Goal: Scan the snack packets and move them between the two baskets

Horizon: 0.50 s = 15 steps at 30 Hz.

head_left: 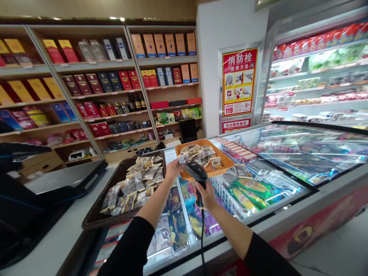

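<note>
My right hand (207,193) is wrapped round the handle of a black barcode scanner (196,171), whose cable hangs down towards me. Just left of the scanner's head, my left hand (173,170) pinches a small clear snack packet (183,158) at the near-left rim of an orange wicker basket (227,163). Several similar packets (198,152) lie in that basket. Left of my forearm, a dark brown wicker tray (96,209) holds a heap of the same kind of packets (140,184). Both containers rest on the glass top of a chest freezer.
Beneath the glass of the chest freezer (276,214) lie bagged frozen goods. A white counter (57,237) with a dark flat-topped machine (69,180) stands on the left. Shelves of boxed goods (112,82) line the back, and a lit chilled display (319,80) is at right.
</note>
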Tool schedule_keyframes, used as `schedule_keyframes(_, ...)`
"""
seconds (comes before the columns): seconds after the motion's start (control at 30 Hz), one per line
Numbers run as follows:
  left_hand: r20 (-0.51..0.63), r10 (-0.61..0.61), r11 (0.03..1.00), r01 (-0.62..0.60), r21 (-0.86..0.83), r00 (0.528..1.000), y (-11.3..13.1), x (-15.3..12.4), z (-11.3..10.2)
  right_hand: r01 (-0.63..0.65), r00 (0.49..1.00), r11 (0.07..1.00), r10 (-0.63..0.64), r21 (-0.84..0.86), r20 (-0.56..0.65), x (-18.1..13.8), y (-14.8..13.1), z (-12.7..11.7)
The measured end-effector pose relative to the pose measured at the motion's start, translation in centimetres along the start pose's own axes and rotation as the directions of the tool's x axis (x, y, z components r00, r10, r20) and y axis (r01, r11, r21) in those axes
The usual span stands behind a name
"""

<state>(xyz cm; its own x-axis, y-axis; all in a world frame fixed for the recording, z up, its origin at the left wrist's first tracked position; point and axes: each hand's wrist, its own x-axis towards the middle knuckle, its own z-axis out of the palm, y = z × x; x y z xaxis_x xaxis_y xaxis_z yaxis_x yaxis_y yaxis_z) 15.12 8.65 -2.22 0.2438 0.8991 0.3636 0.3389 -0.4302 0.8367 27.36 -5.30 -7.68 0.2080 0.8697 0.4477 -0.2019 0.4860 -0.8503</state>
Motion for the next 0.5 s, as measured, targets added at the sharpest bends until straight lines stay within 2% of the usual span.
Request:
schedule_keyframes(0.13, 0.058, 0.021, 1.0, -0.02, -0.015, 0.998, 0.4, -0.3, -0.2, 0.001, 1.0, 0.999, 0.0, -0.032, 0.012, 0.0, 0.0, 0.0)
schedule_keyframes(0.4, 0.054, 0.027, 1.0, -0.028, 0.01, 0.998, 0.9, -0.4, 0.1, -0.012, 1.0, 0.998, 0.012, -0.058, -0.006, 0.0, 0.7, -0.2)
schedule_keyframes(0.43, 0.024, 0.041, 0.998, -0.042, 0.046, 0.999, 1.1, -0.6, 0.0, -0.02, 1.0, 0.999, 0.02, -0.044, -0.014, 0.1, 0.8, -0.3)
schedule_keyframes(0.5, -0.112, 0.116, 0.979, -0.095, 0.179, 0.987, 1.7, -1.0, -0.7, -0.036, 0.999, 0.999, 0.036, -0.006, -0.041, 0.1, 1.0, -0.4)
